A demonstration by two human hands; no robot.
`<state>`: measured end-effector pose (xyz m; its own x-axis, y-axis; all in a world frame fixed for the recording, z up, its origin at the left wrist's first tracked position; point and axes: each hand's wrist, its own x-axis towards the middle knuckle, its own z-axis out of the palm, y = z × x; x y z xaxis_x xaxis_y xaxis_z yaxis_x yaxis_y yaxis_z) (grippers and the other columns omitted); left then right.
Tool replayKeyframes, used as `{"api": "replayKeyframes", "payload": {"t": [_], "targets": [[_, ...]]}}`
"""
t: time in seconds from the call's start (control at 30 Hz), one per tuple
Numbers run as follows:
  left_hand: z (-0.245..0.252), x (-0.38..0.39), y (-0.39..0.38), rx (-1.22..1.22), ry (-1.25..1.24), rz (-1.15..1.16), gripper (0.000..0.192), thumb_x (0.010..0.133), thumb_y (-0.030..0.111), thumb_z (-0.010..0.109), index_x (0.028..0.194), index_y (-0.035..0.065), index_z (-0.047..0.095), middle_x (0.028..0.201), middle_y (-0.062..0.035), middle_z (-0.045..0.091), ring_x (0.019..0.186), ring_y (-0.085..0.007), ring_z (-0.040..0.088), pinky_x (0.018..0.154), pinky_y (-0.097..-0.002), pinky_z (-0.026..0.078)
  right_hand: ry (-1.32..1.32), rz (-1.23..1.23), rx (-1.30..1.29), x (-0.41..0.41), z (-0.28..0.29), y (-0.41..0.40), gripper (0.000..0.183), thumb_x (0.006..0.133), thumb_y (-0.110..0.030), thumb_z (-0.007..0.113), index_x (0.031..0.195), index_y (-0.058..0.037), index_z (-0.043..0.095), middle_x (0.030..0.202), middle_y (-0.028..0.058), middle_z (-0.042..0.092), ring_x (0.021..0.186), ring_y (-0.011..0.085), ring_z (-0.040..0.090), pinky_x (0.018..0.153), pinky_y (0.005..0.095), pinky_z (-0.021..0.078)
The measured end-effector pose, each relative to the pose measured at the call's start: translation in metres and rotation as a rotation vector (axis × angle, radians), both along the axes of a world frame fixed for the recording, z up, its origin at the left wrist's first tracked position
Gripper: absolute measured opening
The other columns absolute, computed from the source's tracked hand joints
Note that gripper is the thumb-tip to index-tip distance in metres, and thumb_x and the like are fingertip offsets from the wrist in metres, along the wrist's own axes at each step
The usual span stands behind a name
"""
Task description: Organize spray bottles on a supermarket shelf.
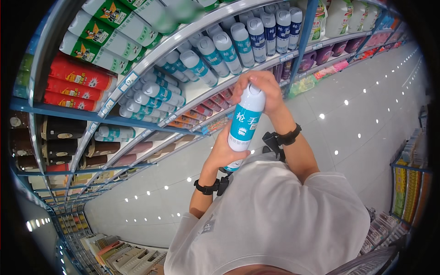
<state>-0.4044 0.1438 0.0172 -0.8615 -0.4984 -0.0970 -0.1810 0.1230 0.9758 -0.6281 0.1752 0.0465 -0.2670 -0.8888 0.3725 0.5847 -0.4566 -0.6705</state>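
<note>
A white and teal aerosol can (245, 120) is held up in front of my shirt, its white cap toward the shelf and its base toward me. My left hand (223, 147) wraps the lower part of the can, thumb across its front. Over the shoulder of the can and the side of its cap curls my right hand (263, 90). Black straps with small devices are on both wrists. Beyond the can, similar teal-labelled aerosol cans (225, 51) stand on the shelf, beside dark-blue-labelled ones (257, 39).
Green-labelled cans (103, 34) and red cans (80, 75) fill the shelves at upper left. A metal shelf edge with price tags (127, 82) curves past them. Purple bottles (323, 56) sit farther right. Grey floor tiles (330, 117) show behind my right arm; another stocked rack (409, 189) stands at far right.
</note>
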Motion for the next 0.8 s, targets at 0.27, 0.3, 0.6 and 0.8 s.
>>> {"api": "replayKeyframes", "payload": {"t": [0.27, 0.3, 0.6, 0.8], "targets": [[0.001, 0.008, -0.002, 0.023, -0.026, -0.002, 0.083, 0.062, 0.012, 0.087, 0.136, 0.0022, 0.052, 0.117, -0.0113, 0.066, 0.106, -0.0212, 0.064, 0.096, -0.0373, 0.050, -0.032, 0.032, -0.088, 0.007, -0.010, -0.003, 0.034, 0.100, -0.024, 0.054, 0.089, 0.0065, 0.065, 0.085, 0.0172, 0.068, 0.078, 0.0295, 0.071, 0.071, 0.0388, 0.0578], [0.000, 0.010, 0.000, 0.039, -0.038, 0.006, 0.082, 0.062, 0.012, 0.086, 0.136, 0.0022, 0.052, 0.117, -0.0112, 0.066, 0.106, -0.0212, 0.064, 0.096, -0.0372, 0.050, -0.028, 0.048, -0.090, 0.008, -0.011, -0.004, 0.035, 0.100, -0.025, 0.055, 0.089, 0.0061, 0.064, 0.086, 0.0170, 0.068, 0.079, 0.0293, 0.072, 0.071, 0.0389, 0.0579], [-0.029, 0.032, 0.011, -0.142, 0.040, 0.331, 0.083, 0.064, 0.009, 0.090, 0.137, 0.0035, 0.051, 0.105, -0.0074, 0.069, 0.094, -0.0220, 0.068, 0.088, -0.0371, 0.054, 0.442, -0.084, 0.210, 0.028, -0.019, -0.028, 0.040, 0.105, -0.031, 0.053, 0.122, 0.0037, 0.064, 0.108, 0.0142, 0.071, 0.089, 0.0248, 0.071, 0.082, 0.0384, 0.0565], [-0.019, 0.059, 0.014, -0.172, -0.169, 0.459, 0.081, 0.067, 0.015, 0.088, 0.136, 0.0024, 0.049, 0.109, -0.0230, 0.072, 0.101, -0.0373, 0.074, 0.088, -0.0440, 0.056, 1.179, -0.078, 0.388, 0.042, 0.020, -0.018, 0.067, 0.075, -0.036, 0.089, 0.125, 0.0010, 0.064, 0.107, 0.0198, 0.074, 0.099, 0.0322, 0.073, 0.088, 0.0402, 0.0560]]}}
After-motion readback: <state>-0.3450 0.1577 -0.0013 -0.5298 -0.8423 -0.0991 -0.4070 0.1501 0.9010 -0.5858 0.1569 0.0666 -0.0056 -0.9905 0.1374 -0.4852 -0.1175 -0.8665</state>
